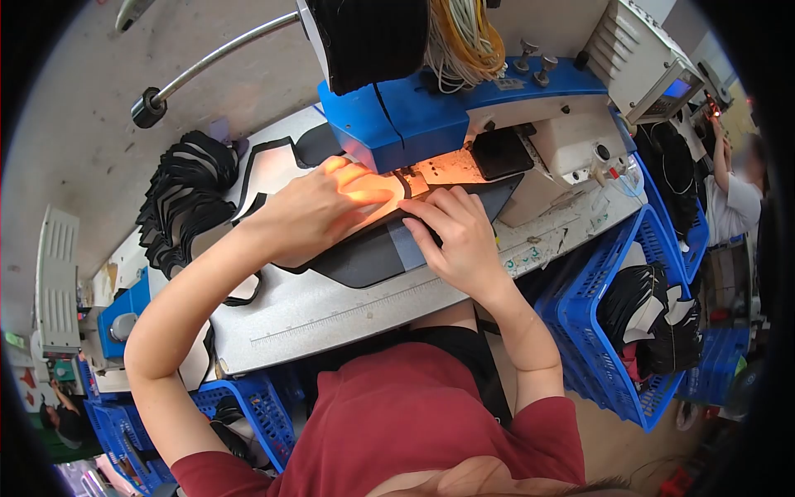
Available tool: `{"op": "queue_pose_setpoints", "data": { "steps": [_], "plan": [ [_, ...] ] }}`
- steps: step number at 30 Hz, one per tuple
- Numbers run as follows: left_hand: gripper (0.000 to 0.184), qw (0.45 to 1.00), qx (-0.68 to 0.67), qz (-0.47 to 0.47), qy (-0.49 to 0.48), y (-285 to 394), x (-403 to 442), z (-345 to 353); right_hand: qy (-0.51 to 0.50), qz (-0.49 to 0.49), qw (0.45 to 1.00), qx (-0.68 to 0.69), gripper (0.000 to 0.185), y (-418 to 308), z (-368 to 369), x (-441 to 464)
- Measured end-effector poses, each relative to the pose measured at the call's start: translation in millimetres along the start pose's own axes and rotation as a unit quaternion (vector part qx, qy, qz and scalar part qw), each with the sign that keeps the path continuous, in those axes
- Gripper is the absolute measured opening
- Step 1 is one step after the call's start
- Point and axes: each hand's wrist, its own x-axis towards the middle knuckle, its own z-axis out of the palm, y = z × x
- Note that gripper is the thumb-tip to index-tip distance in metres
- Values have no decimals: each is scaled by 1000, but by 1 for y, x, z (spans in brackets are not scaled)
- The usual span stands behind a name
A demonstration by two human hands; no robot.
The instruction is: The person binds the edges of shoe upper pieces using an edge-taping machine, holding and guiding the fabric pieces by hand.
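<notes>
My left hand (319, 207) is beside the lit work spot of a blue-headed machine (402, 120), its bent fingers pressed together on a flat black-edged piece of material (352, 261). Its fingertips glow orange under the lamp. My right hand (455, 240) grips the same piece's edge, thumb apart from the bent fingers. Part of the piece under both hands is hidden. A pale, black-edged piece (269, 170) lies just beyond my left wrist. Farther left, several similar pieces lie overlapped in a curved stack (178, 195).
A metal worktop with a printed ruler (356, 315) runs along its front. Blue plastic crates (592, 311) holding dark pieces stand at the right, with another crate (257, 406) below left. A control box (650, 70) sits at the back right. Another person (733, 195) is at the far right.
</notes>
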Motion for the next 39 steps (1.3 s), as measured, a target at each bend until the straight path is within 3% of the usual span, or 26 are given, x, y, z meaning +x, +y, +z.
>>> {"op": "queue_pose_setpoints", "data": {
  "steps": [8, 14, 20, 24, 27, 36, 39],
  "plan": [
    [46, 996, 81, 27, -8, -16, 2, 1, -8, 4, 1000, 17, 15, 0, -5, -4],
    [54, 998, 66, -9, -3, -17, 3, -3, 19, 18, 998, 59, 10, 6, -13, -12],
    [39, 989, 69, -109, 77, 9, -3, 17, 26, 19, 997, 74, 8, 6, -16, -13],
    [35, 967, 146, -145, 152, 30, 4, 38, 24, 17, 998, 61, 8, 6, -13, -13],
    [34, 963, 132, -158, 176, 29, 5, 41, 31, 17, 997, 61, 8, 6, -13, -13],
    [28, 979, 106, -132, 114, -8, 7, 29, 30, 23, 997, 63, 7, 5, -13, -14],
    [26, 981, 74, -167, 65, -16, 7, 16, 32, 20, 997, 66, 7, 7, -13, -15]
  ]
}}
